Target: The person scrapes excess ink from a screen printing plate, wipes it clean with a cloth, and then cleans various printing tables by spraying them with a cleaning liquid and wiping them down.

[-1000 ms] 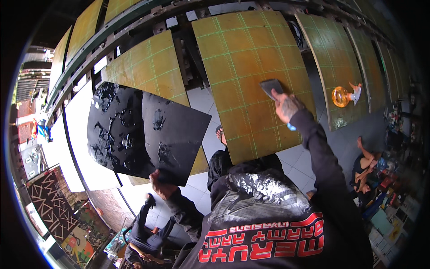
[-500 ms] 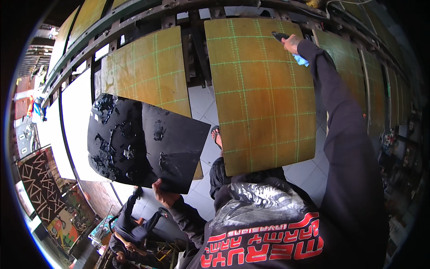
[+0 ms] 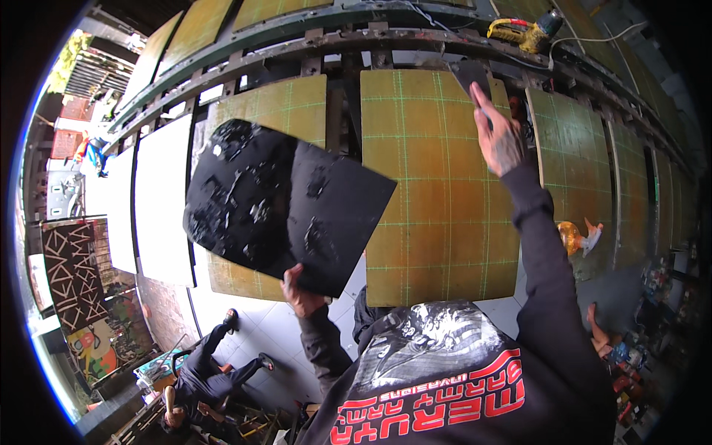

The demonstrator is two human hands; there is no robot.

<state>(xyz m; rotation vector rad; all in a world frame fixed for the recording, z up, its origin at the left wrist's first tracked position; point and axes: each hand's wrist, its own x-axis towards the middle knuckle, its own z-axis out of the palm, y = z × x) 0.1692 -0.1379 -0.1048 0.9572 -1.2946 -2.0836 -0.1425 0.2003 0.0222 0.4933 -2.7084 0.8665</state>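
Left hand (image 3: pixel 300 291) pinching the lower edge of a black glossy sheet (image 3: pixel 285 204), fingers clamped on it just left of centre frame. Looking thin, light and a little springy, likely slick where the wet-looking dark smears are clinging; probably best gripped at a clean rim. Right hand (image 3: pixel 498 133) reaching up at upper centre-right, fingers closed around a flat dark scraper (image 3: pixel 470 74), pressing toward the olive gridded panel (image 3: pixel 437 193). Panel appearing rigid, matte, square-lined, leaning on a dark steel rack (image 3: pixel 348 33).

Glossy black board (image 3: pixel 285 208); matt, gridded olive panel (image 3: pixel 437 185); possibly metal frame (image 3: pixel 334 41).
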